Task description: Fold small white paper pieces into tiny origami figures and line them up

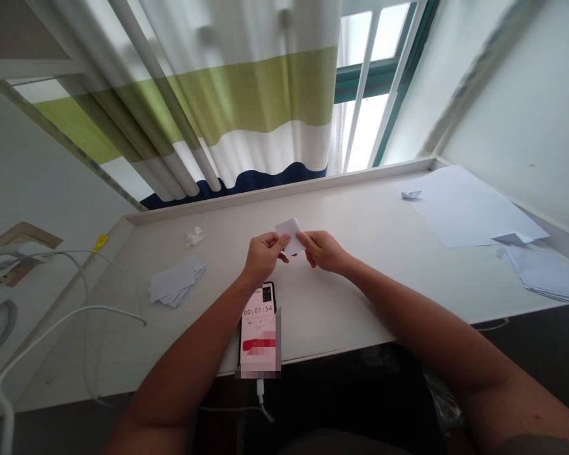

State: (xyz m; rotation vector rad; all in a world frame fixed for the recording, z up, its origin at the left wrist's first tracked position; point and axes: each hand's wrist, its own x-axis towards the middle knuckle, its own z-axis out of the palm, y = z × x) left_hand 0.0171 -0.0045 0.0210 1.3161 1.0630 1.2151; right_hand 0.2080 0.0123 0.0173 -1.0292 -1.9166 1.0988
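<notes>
While a striped curtain [260, 95] backs the white desk [360, 215], left hand [264, 253] and right hand [327, 251] pinch paper [289, 227]

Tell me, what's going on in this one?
A person holds a small white paper above the desk, pinched between the left hand and the right hand. On the left lie a stack of slips and a crumpled scrap; on the right, a large sheet and another paper stack. A phone showing 00:01:54 lies at the desk's front edge.

The phone screen [258, 323] reads 00:01:54, while the yellow tag [100, 242] bears marks too small to read.
</notes>
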